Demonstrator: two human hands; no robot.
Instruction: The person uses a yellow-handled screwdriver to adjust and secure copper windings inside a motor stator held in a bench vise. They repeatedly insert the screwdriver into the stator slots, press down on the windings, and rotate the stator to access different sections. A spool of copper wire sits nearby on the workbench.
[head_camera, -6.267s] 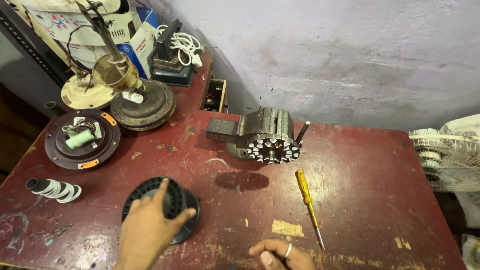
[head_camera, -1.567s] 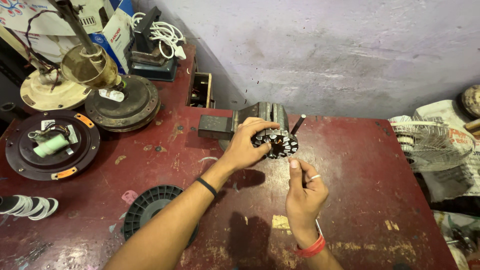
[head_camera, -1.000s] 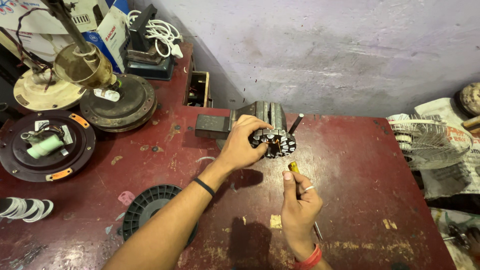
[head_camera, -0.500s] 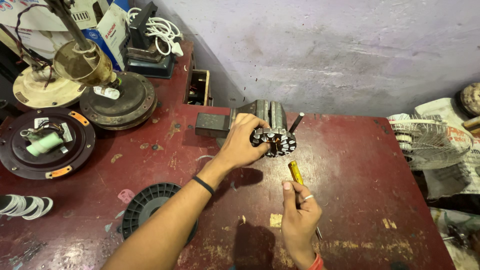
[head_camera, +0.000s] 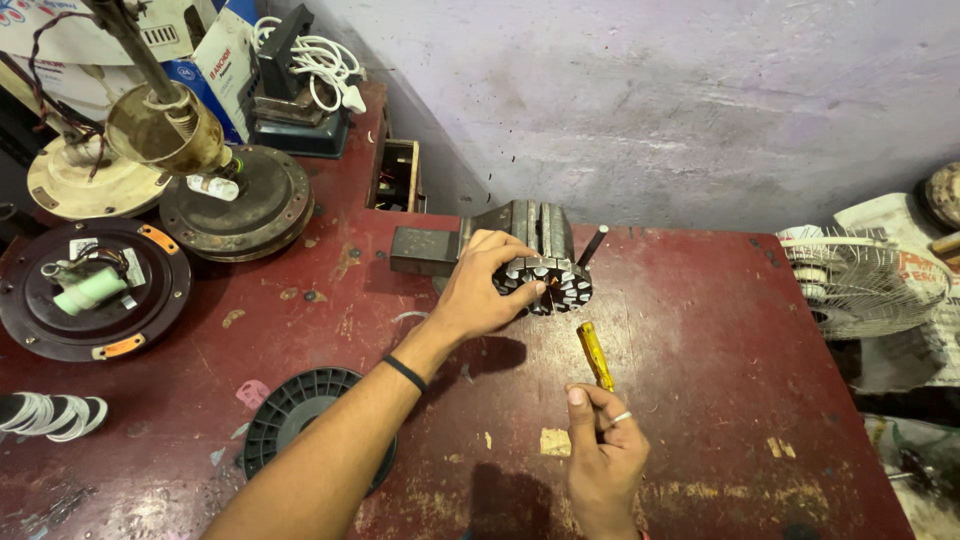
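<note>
While our left hand (head_camera: 485, 290) wraps fingers over the stator (head_camera: 545, 282) at the vise (head_camera: 500, 235), our right hand (head_camera: 603, 450) pinches the screwdriver (head_camera: 595, 355); its long axis points to 11 o'clock, tip just short of the stator.

bare tabletop (head_camera: 700, 330) right, fan housings (head_camera: 235, 205) left

Single head-worn view, angled steeply down and forward over the table (head_camera: 700, 330).

Camera sits above the near edge, facing the grey wall (head_camera: 650, 100) at the far side. Close range: both forearms enter from the bottom of frame, hands mid-frame. Table's left edge and right corner fall inside the view. No second view to overlap.
</note>
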